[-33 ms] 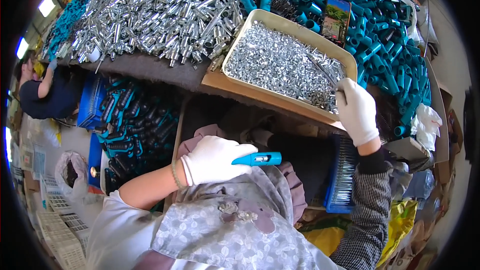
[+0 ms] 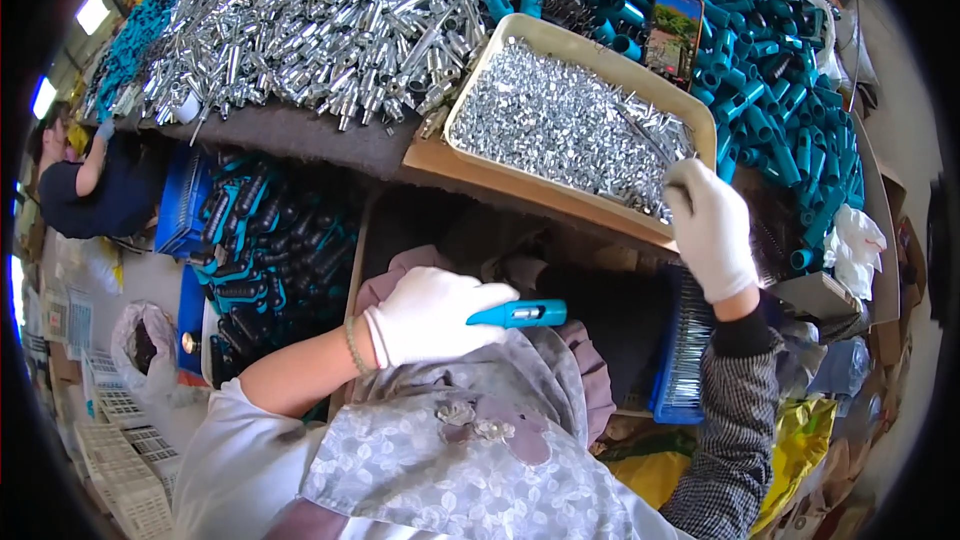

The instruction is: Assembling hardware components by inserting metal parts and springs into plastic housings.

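Two white-gloved hands work by one cream tray [image 2: 560, 43], heaped with small silver metal pieces [image 2: 560, 115]. On the person's side of the tray, toward its left end, the left hand [image 2: 435, 315] grasps a teal tube [image 2: 530, 314], fingers wrapped around its tapered end; silver metal shows in the tube's slot. At the tray's near right corner is the right hand [image 2: 712, 230], its fingers curled; I cannot tell whether they pinch the slim tool [image 2: 638, 128] lying over the pieces.

Below the tray's right end, a blue bin [image 2: 678, 410] holds a row of slender metal rods [image 2: 688, 345]. Well left of the tray, a blue crate [image 2: 177, 240] stands beside piled black-and-teal handles [image 2: 245, 230]. Silver metal parts [image 2: 300, 30] spread left of the tray, more teal tubes [image 2: 770, 125] right of it. Just beyond its far edge, a phone [image 2: 674, 32] displays a colourful scene; any writing there is too small to read.
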{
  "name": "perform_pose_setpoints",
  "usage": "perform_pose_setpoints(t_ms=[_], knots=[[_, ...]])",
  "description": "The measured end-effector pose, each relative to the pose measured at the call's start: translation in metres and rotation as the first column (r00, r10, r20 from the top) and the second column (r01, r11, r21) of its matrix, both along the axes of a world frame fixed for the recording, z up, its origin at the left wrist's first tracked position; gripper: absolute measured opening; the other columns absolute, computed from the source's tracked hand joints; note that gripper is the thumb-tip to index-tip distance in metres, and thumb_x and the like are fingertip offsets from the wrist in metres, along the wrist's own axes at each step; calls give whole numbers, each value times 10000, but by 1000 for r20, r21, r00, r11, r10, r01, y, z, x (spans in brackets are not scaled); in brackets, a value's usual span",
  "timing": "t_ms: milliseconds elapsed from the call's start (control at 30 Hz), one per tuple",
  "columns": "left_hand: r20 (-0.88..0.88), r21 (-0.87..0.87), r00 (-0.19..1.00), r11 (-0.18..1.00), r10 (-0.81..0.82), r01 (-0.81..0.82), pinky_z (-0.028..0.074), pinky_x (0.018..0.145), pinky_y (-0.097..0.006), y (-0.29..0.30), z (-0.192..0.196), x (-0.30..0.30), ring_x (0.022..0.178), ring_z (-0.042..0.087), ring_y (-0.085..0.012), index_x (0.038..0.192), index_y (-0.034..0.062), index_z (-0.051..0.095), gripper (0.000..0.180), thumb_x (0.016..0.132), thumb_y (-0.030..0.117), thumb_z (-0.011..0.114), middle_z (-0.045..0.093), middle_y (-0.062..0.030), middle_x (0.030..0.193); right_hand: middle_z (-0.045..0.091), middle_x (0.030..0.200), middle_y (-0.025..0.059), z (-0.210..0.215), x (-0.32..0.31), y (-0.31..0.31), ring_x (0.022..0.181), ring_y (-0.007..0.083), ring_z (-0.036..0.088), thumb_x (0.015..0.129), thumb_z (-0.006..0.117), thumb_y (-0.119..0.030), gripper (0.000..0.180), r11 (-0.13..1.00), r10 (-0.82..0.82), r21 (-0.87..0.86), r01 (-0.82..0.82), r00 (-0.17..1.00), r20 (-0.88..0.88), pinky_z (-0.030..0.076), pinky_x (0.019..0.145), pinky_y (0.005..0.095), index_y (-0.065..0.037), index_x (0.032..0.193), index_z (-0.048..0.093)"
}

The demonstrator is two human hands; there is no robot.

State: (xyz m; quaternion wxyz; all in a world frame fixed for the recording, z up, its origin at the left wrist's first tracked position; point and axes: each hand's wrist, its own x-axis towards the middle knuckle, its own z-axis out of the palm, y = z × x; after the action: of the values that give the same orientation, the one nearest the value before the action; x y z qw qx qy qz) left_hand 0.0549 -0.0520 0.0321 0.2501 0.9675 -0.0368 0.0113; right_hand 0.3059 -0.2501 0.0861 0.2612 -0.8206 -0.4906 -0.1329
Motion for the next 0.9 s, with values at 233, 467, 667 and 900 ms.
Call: perform_pose_setpoints(t_ms=[233, 467, 667, 900], knots=[[-3, -3, 1000, 1000, -9, 9, 546, 579, -441, 2, -1, 7, 672, 698, -313, 1073, 177, 648, 299, 886, 410, 659, 694, -98, 751, 631, 806, 69, -44, -90, 9, 820, 295, 633, 736, 749, -100, 81, 895, 423, 26, -445, 828, -368, 522, 739, 395, -96, 799, 699], [-34, -15, 999, 1000, 20, -21, 549, 600, -423, -1, 0, 5, 694, 700, -300, 1092, 175, 645, 331, 875, 423, 679, 694, -82, 777, 556, 794, 63, -41, -107, 19, 814, 251, 585, 769, 652, -151, 59, 842, 474, -303, -446, 880, 22, 484, 718, 378, -95, 768, 633], [59, -7, 998, 1000, -25, 26, 556, 600, -402, -1, -25, -1, 678, 701, -295, 1140, 156, 661, 397, 865, 441, 689, 692, -83, 771, 622, 789, 145, -37, -118, 33, 726, 339, 644, 764, 658, -112, 92, 818, 272, -447, -362, 928, -253, 531, 650, 441, -39, 819, 651], [157, -118, 986, 990, -60, 79, 540, 704, -397, 0, -10, -8, 801, 673, -299, 1169, 88, 679, 466, 770, 293, 805, 677, -101, 850, 691, 822, 211, -58, -61, 37, 752, 288, 667, 853, 710, -396, 441, 624, 110, -237, -745, 383, -917, 513, 721, 394, 11, 1025, 716]])
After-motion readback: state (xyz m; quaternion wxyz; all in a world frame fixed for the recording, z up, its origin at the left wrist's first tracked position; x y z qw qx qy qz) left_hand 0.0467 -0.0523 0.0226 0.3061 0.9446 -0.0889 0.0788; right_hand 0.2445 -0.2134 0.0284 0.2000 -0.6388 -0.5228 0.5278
